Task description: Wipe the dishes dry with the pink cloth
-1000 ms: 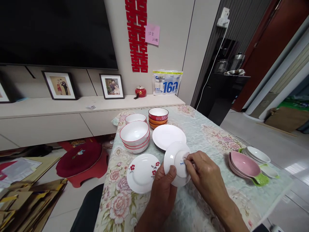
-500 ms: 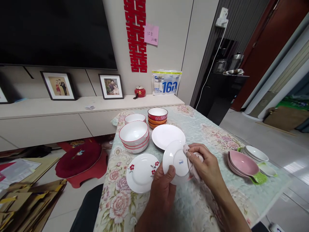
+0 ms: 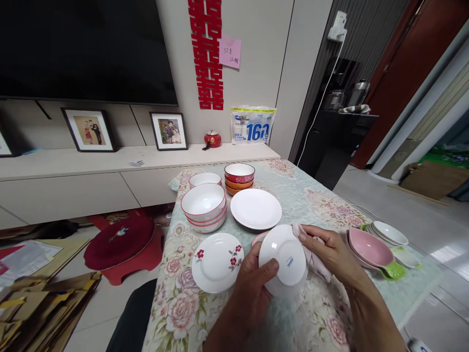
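My left hand [image 3: 254,281] grips a small white plate [image 3: 282,252] by its near-left edge, thumb on the underside. The plate is tilted with its bottom towards me, and a small blue mark shows at its centre. My right hand [image 3: 331,252] is closed on a pale pink cloth [image 3: 317,264], pressed against the plate's right rim. Partly hidden beneath the held plate are another white dish surface [image 3: 289,289] and a pink edge [image 3: 259,238]. To the left, a white plate with red flowers [image 3: 216,264] lies flat on the tablecloth.
Beyond my hands stand white plates [image 3: 255,209], red-rimmed white bowls [image 3: 203,208] and red and orange bowls [image 3: 239,178]. Pink leaf-shaped dishes [image 3: 370,247] and white bowls [image 3: 390,232] sit at right on the floral tablecloth [image 3: 183,313]. A red stool [image 3: 120,242] is at left.
Both hands have moved right with the held plate and cloth. The plate has turned and now shows a pink edge behind it. The other dishes have not moved.
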`<state>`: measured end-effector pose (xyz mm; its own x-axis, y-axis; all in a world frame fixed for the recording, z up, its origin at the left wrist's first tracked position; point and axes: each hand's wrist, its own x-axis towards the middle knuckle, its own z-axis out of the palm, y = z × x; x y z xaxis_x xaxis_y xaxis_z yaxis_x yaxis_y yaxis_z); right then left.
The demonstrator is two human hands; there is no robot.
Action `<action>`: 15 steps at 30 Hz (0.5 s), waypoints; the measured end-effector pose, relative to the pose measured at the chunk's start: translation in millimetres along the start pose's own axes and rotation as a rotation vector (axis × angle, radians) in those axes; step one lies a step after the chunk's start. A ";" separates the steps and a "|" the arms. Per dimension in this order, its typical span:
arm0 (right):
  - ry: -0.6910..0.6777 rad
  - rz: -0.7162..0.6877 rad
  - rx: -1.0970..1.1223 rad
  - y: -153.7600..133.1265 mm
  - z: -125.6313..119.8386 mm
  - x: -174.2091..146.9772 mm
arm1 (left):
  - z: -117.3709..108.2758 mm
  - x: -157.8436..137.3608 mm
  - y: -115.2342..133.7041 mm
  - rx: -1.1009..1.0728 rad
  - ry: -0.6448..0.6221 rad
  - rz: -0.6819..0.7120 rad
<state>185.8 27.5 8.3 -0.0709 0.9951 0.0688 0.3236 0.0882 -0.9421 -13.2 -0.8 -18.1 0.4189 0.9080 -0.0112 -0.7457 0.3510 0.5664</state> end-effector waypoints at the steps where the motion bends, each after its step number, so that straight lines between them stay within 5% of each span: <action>1: 0.002 -0.033 -0.061 -1.9 -0.2 -0.9 | 0.2 -0.5 -1.1 0.018 0.001 -0.017; 9: 0.350 -0.361 -0.404 -15.9 23.4 -5.2 | 6.8 -1.8 -4.9 0.089 -0.004 -0.012; 15: 0.139 -0.603 -0.602 -43.3 56.3 -27.8 | 1.4 -1.8 -10.6 0.133 -0.003 0.026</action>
<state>120.6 -6.5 28.6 -0.2881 0.7634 0.5780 0.7154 0.5729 -0.4000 -5.3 -6.5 -23.0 0.4019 0.9157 0.0071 -0.6810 0.2937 0.6708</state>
